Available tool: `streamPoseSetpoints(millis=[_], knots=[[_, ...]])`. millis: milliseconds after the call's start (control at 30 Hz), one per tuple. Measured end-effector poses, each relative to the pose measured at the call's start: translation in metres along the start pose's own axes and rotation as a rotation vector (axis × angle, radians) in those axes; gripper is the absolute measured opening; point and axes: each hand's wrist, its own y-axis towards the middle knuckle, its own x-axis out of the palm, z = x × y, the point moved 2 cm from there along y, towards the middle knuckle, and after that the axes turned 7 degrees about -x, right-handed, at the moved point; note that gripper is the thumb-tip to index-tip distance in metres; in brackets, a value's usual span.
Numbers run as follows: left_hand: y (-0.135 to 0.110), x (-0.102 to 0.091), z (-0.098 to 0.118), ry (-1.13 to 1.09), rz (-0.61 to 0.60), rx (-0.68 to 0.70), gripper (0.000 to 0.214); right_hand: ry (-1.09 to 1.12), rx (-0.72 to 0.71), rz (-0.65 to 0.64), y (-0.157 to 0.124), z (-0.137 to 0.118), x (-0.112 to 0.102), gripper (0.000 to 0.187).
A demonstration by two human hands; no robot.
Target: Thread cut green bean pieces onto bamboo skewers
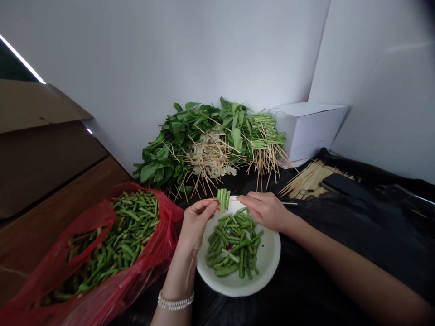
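Over the back rim of a white bowl [272, 267], my left hand [199, 217] pinches a short row of cut green bean pieces [223, 199] at its left side. My right hand [267, 209] is closed around a thin wooden skewer [290, 203], which runs from the bean pieces out past my fingers to the right. More cut green bean pieces [234, 246] lie loose in the bowl below both hands, with a bit of red showing among them.
At left sits a red plastic bag [170, 217] full of cut green stems [136, 222]. Skewered leafy greens [159, 167], pale pieces [210, 154] and green stems [267, 131] are piled by the wall. Bare skewers [306, 179], a dark phone [340, 184] and a white box [312, 129] are at right.
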Motion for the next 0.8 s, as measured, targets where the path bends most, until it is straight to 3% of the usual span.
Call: streamPoseSetpoints(millis=[133, 233, 333, 400, 467, 633, 800], knots=[[-0.003, -0.003, 0.007, 0.288, -0.043, 0.122, 0.021, -0.026, 0.049, 0.043, -0.001, 0.003, -0.002, 0.03], [-0.011, -0.001, 0.009, 0.625, -0.251, 0.192, 0.013, -0.047, 0.053, 0.042, 0.0, 0.004, -0.003, 0.03], [-0.019, 0.002, 0.008, 0.925, -0.487, 0.243, 0.032, -0.053, 0.05, 0.048, 0.0, 0.004, -0.003, 0.029], [-0.022, 0.004, 0.007, 1.043, -0.556, 0.283, 0.046, -0.054, 0.047, 0.051, 0.0, 0.004, -0.002, 0.028], [-0.023, 0.005, 0.007, 1.16, -0.538, 0.324, 0.051, -0.057, 0.049, 0.047, -0.001, 0.004, -0.002, 0.029], [-0.021, 0.008, 0.003, 1.374, -0.433, 0.336, 0.039, -0.062, 0.054, 0.036, -0.001, 0.004, -0.002, 0.029], [-0.018, 0.007, -0.001, 1.295, -0.406, 0.303, 0.031, -0.056, 0.057, 0.041, 0.0, 0.003, -0.003, 0.03]])
